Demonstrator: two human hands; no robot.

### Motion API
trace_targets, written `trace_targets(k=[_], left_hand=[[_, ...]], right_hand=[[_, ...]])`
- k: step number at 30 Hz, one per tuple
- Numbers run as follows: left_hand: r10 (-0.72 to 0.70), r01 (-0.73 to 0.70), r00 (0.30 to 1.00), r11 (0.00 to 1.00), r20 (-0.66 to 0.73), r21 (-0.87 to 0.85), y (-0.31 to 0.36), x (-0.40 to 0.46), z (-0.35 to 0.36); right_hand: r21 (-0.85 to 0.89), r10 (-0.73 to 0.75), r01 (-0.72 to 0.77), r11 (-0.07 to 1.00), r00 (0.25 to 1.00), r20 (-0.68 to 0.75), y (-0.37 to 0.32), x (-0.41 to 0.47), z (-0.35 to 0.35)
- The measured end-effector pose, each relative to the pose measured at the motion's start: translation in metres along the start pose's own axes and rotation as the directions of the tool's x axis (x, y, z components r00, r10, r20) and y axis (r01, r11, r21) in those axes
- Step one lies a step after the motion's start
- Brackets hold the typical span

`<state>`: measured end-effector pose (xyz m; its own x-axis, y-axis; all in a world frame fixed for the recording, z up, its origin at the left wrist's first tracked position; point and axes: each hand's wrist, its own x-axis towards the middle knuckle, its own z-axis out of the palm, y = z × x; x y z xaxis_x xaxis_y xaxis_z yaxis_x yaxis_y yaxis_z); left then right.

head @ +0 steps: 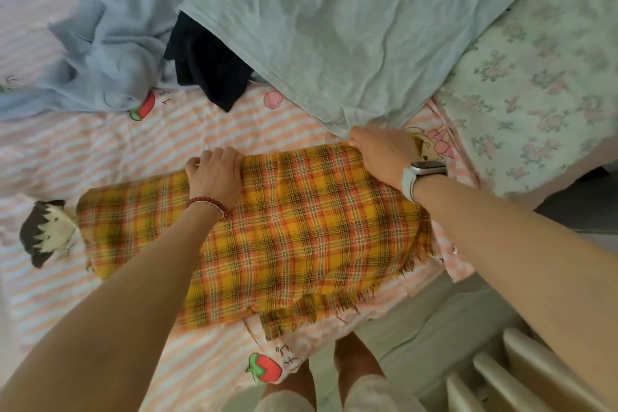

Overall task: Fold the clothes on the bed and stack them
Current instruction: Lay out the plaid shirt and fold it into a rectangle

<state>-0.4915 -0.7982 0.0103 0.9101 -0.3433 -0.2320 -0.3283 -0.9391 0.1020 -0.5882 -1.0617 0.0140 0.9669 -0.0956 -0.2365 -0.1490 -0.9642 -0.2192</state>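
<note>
The yellow plaid scarf is laid folded on the striped bedsheet. Its far edge is gripped by curled fingers of the left hand and right hand. Risk: the adjoining grey sheet may be caught, skewing the next fold.

Small dark printed characters beside the red strawberries on the pink-and-white striped cotton bedsheet, too blurred to read; no other readable text, label or number.
</note>
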Motion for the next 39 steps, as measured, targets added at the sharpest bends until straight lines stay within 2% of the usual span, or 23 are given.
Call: trace_targets(k=[7, 12, 17, 19, 20, 22, 23, 24, 26, 27, 28, 31, 32, 34, 39], left_hand=[[-0.018, 0.013, 0.998, 0.997, -0.066, -0.074, -0.005, 0.0, 0.004], [0.017, -0.019, 0.999, 0.999, -0.052, -0.051, -0.008, 0.004, 0.005], [-0.099, 0.099, 0.995, 0.994, -0.008, -0.041, -0.015, 0.0, 0.004], [-0.097, 0.095, 0.995, 0.994, -0.025, -0.062, -0.008, -0.01, 0.004], [-0.076, 0.072, 0.996, 0.994, -0.044, -0.081, 0.002, -0.017, 0.004], [0.022, -0.028, 0.998, 0.995, -0.063, -0.097, 0.03, -0.037, 0.005], [0.105, -0.11, 0.993, 0.989, -0.057, -0.097, 0.046, -0.05, 0.007], [0.199, -0.202, 0.979, 0.975, -0.043, -0.096, 0.062, -0.065, 0.011], [0.353, -0.352, 0.936, 0.933, -0.007, -0.072, 0.087, -0.09, 0.022], [0.387, -0.386, 0.922, 0.922, 0.015, -0.044, 0.094, -0.099, 0.028], [0.392, -0.392, 0.919, 0.92, 0.039, -0.01, 0.099, -0.104, 0.034], [0.342, -0.352, 0.933, 0.931, 0.107, 0.095, 0.1, -0.105, 0.051], [0.325, -0.34, 0.937, 0.933, 0.128, 0.119, 0.099, -0.103, 0.056], [0.298, -0.32, 0.942, 0.935, 0.154, 0.154, 0.099, -0.1, 0.062], [0.275, -0.305, 0.947, 0.934, 0.167, 0.188, 0.101, -0.098, 0.065]], right_hand=[[-0.035, 0.049, -0.051, 0.998, 0.997, -0.054, 0.006, 0.0, 0.003], [-0.045, 0.056, -0.058, 0.997, 0.997, -0.055, 0.009, -0.003, 0.0], [-0.029, 0.242, -0.242, 0.97, 0.97, 0.016, 0.027, -0.01, -0.003], [0.145, 0.343, -0.338, 0.93, 0.939, -0.01, 0.039, -0.021, -0.004], [0.3, 0.395, -0.372, 0.878, 0.918, -0.017, 0.043, -0.027, -0.004], [0.627, 0.502, -0.411, 0.662, 0.864, 0.037, 0.043, -0.038, -0.004], [0.722, 0.529, -0.431, 0.542, 0.842, 0.105, 0.042, -0.042, -0.005], [0.747, 0.513, -0.455, 0.485, 0.84, 0.179, 0.042, -0.045, -0.005], [0.666, 0.403, -0.495, 0.558, 0.863, 0.304, 0.044, -0.047, -0.005], [0.623, 0.364, -0.497, 0.604, 0.868, 0.338, 0.045, -0.046, -0.005], [0.601, 0.346, -0.481, 0.638, 0.877, 0.334, 0.045, -0.045, -0.008], [0.589, 0.291, -0.304, 0.749, 0.949, 0.119, 0.04, -0.045, -0.012], [0.612, 0.277, -0.266, 0.745, 0.958, 0.079, 0.037, -0.046, -0.012], [0.694, 0.294, -0.267, 0.669, 0.952, 0.083, 0.029, -0.051, -0.009], [0.786, 0.392, -0.44, 0.434, 0.878, 0.275, 0.019, -0.065, 0.006]])
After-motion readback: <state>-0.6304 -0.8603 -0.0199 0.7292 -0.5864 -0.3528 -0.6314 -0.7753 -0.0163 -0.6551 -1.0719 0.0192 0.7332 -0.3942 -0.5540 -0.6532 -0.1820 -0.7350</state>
